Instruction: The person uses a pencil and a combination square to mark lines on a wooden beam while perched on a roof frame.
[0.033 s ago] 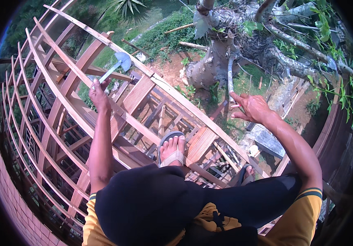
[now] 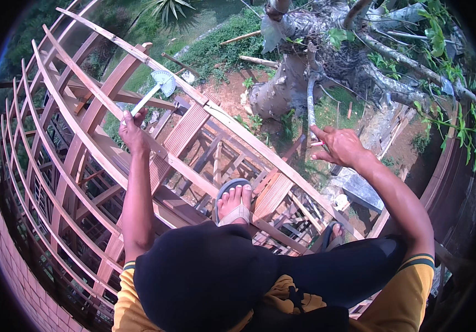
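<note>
My left hand (image 2: 134, 133) grips the blade of a metal protractor (image 2: 164, 83), an angle finder with a pale rounded head. The blade slants up and right from my fingers, and the head lies over the outer wooden batten (image 2: 191, 93). My left hand is over another long batten (image 2: 102, 95). On the right, my right hand (image 2: 344, 147) is raised over the ground beyond the frame, index finger stretched out. A thin red-and-white pencil or pen (image 2: 318, 143) sticks out between its fingers; most of it is hidden.
Curved rows of battens over rafters (image 2: 91, 108) fill the left, with gaps to the ground far below. My sandalled foot (image 2: 234, 202) rests on the timber; the other foot (image 2: 334, 235) is further right. A cut tree (image 2: 282, 91) with leafy branches rises beyond. Roof tiles (image 2: 14, 276) edge the lower left.
The protractor's head has tilted slightly and now looks brighter, with its markings showing. My left hand has shifted very slightly; my right hand is nearly still.
</note>
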`<move>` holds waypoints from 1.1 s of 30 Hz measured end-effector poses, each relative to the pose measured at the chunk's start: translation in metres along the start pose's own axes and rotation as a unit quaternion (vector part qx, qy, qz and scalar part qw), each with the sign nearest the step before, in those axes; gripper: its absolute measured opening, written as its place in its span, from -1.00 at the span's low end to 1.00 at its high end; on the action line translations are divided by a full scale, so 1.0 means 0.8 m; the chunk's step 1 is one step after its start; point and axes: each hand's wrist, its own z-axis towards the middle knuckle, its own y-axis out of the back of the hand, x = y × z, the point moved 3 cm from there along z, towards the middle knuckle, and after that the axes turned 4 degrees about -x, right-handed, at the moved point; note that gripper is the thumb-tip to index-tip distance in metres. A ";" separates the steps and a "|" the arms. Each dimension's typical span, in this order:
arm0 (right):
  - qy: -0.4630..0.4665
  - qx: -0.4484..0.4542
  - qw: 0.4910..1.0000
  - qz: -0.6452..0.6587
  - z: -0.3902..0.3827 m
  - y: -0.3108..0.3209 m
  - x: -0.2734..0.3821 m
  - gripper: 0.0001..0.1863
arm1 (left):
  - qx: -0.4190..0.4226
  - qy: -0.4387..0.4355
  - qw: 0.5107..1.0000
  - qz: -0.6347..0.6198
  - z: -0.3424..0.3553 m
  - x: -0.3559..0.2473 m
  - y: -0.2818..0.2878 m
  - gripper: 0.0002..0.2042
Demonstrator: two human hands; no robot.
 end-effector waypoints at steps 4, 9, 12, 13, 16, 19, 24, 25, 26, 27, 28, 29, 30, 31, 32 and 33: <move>-0.036 0.003 0.997 -0.063 0.018 -0.017 0.026 -0.23 | -0.037 0.039 0.993 -0.107 -0.013 0.025 0.001 -0.61; -0.122 -0.019 0.977 -0.172 0.052 -0.052 0.067 -0.28 | -0.007 -0.036 0.995 0.090 -0.025 0.022 -0.008 -0.57; -0.105 -0.042 0.980 -0.166 0.046 -0.039 0.057 -0.31 | -0.001 -0.084 0.989 0.124 -0.028 0.017 0.000 -0.56; -0.101 -0.043 0.983 -0.145 0.043 -0.033 0.053 -0.30 | -0.002 -0.093 0.986 0.137 -0.026 0.015 0.001 -0.56; -0.076 -0.024 0.987 -0.137 0.051 -0.028 0.056 -0.30 | 0.017 -0.083 0.984 0.159 -0.028 0.015 -0.001 -0.57; -0.068 0.041 0.989 -0.122 0.067 -0.017 0.058 -0.24 | 0.016 -0.074 0.984 0.159 -0.031 0.020 -0.004 -0.57; -0.002 0.173 0.985 -0.021 0.050 0.027 0.036 -0.01 | 0.012 -0.084 0.980 0.180 -0.030 0.016 -0.008 -0.57; 0.017 0.198 0.980 -0.013 0.040 0.040 0.022 0.03 | 0.009 -0.095 0.977 0.190 -0.029 0.012 -0.010 -0.57; 0.017 0.197 0.980 -0.012 0.037 0.046 0.023 0.03 | 0.006 -0.102 0.973 0.205 -0.033 0.012 -0.010 -0.58; 0.028 0.208 0.977 -0.023 0.033 0.050 0.026 0.02 | 0.002 -0.103 0.971 0.214 -0.035 0.014 -0.012 -0.58; 0.042 0.218 0.974 -0.034 0.032 0.049 0.028 0.01 | 0.000 -0.105 0.971 0.216 -0.035 0.012 -0.014 -0.58; 0.059 0.221 0.972 -0.054 0.033 0.041 0.031 -0.05 | -0.012 -0.086 0.972 0.217 -0.037 0.011 -0.015 -0.58; 0.062 0.220 0.972 -0.055 0.034 0.042 0.029 -0.05 | -0.024 -0.066 0.974 0.217 -0.038 0.012 -0.017 -0.59; 0.070 0.232 0.969 -0.054 0.046 0.046 0.041 -0.07 | -0.029 -0.057 0.982 0.179 -0.028 0.023 -0.005 -0.60; 0.074 0.244 0.965 -0.058 0.054 0.051 0.049 -0.09 | -0.033 -0.061 0.980 0.186 -0.021 0.028 0.000 -0.60; 0.079 0.261 0.960 -0.070 0.057 0.051 0.054 -0.06 | -0.015 -0.038 0.987 0.154 -0.016 0.034 0.007 -0.62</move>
